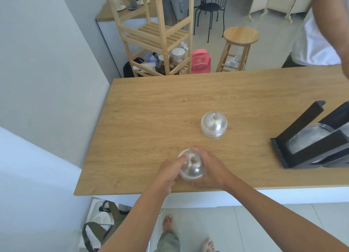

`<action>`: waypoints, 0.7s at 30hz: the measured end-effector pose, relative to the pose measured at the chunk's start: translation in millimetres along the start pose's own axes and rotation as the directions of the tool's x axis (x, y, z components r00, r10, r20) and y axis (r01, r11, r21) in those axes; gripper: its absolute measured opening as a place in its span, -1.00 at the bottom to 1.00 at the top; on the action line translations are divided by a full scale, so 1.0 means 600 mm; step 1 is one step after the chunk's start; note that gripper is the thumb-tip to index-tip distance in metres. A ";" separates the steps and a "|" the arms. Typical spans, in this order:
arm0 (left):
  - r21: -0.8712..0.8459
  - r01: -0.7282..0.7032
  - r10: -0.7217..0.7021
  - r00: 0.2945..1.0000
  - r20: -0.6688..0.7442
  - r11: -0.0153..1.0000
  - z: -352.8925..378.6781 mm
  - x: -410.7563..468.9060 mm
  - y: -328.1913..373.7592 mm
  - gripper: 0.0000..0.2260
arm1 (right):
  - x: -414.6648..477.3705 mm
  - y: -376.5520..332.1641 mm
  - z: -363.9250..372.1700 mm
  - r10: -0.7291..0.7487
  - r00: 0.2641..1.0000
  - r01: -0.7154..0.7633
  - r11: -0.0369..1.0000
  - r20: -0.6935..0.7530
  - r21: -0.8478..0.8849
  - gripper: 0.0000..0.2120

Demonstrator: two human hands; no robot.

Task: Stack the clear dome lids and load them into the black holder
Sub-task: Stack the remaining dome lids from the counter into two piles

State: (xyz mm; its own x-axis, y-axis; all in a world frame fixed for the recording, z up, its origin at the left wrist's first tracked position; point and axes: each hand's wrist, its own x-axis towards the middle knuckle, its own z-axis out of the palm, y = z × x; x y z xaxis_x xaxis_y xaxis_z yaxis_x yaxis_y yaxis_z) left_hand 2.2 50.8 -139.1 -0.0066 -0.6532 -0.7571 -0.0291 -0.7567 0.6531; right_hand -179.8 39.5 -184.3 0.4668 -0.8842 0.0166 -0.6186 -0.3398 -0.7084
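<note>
A stack of clear dome lids (pixel 192 169) sits near the table's front edge, gripped from both sides. My left hand (pixel 170 173) holds its left side with a finger over the top, and my right hand (pixel 209 171) wraps its right side. A second stack of clear dome lids (pixel 214 124) stands alone farther back, in the middle of the wooden table (pixel 151 110). The black holder (pixel 309 138) leans at the right edge of the view, with clear lids lying inside its slots.
Another person's arm (pixel 328 21) and white shirt show at the top right, beyond the table. A wooden stool (pixel 239 42), a pink fan (pixel 201 61) and a wooden shelf (pixel 156 34) stand behind the table. A wall runs along the left.
</note>
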 end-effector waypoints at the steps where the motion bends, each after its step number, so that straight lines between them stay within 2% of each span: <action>1: 0.007 0.001 -0.001 1.000 0.003 1.000 0.003 0.000 0.002 -0.65 | -0.001 0.004 -0.002 0.002 1.000 -0.002 1.000 -0.004 0.002 0.04; 9: -0.089 0.020 -0.014 0.998 0.067 0.996 0.016 0.011 0.009 -0.55 | -0.007 0.029 -0.018 0.115 0.993 -0.116 0.992 0.025 0.041 0.07; 16: -0.103 0.001 0.016 0.985 0.170 0.995 0.023 0.011 0.021 -0.46 | -0.011 0.022 -0.035 0.146 0.989 -0.148 0.983 0.024 0.109 0.06; 21: -0.234 0.005 0.054 0.968 0.246 0.972 0.034 0.017 0.020 -0.32 | -0.008 0.016 -0.048 0.167 0.985 -0.172 0.964 0.039 0.205 0.06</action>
State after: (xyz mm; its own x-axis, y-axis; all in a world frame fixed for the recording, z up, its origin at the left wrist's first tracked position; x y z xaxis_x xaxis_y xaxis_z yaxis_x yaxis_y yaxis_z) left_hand -18.7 35.5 -139.4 -0.2541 -0.6669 -0.7005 0.2052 -0.7450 0.6348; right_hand -206.6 31.3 -170.9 0.3808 -0.9156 -0.1293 -0.5468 -0.1102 -0.8300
